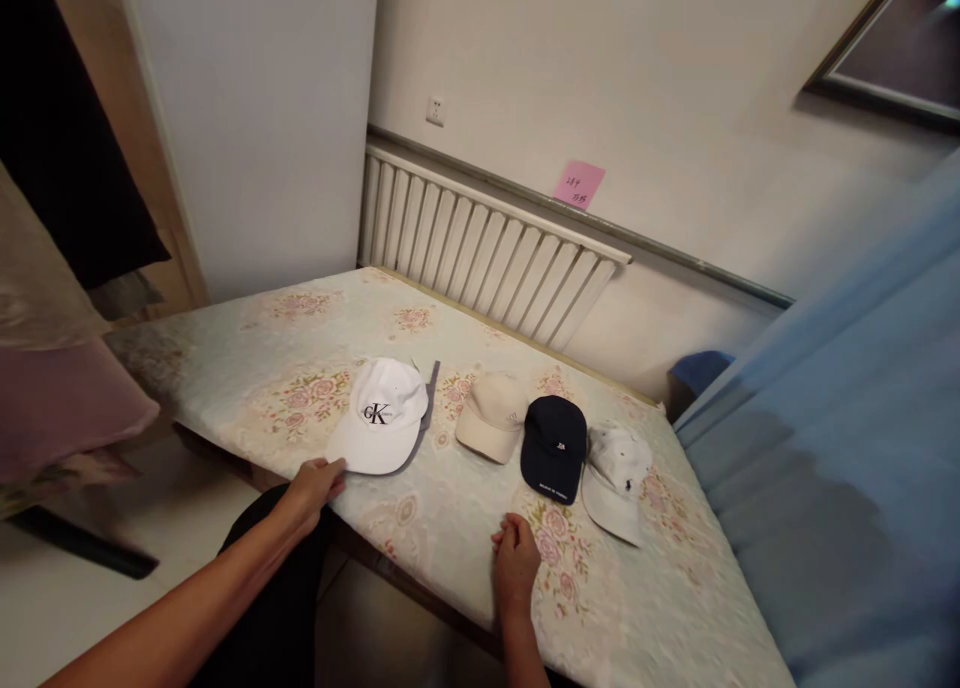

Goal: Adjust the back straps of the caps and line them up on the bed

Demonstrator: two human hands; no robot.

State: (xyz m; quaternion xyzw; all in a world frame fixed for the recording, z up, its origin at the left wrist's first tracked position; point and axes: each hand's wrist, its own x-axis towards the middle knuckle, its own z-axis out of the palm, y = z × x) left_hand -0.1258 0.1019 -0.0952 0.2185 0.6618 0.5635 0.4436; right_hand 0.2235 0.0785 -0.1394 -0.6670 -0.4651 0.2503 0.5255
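Note:
My left hand (316, 488) pinches the brim edge of a white baseball cap (386, 413) with black "CK" lettering; its grey strap sticks up at the back. My right hand (517, 558) rests near the front of the flowered surface with fingers curled, and nothing shows in them. Just beyond it lies a dark navy cap (553, 448) with a small white mark. A beige cap (491, 418) sits to the navy cap's left. On its right, another white cap (619, 478) with a small dark logo touches it, brim toward me.
The caps lie on a floral-covered table (450, 538). Behind it are a white radiator (487, 248) and a pink note (579, 184) on the wall. A blue curtain (847, 448) hangs along the right, and clothes (67, 388) hang at the left.

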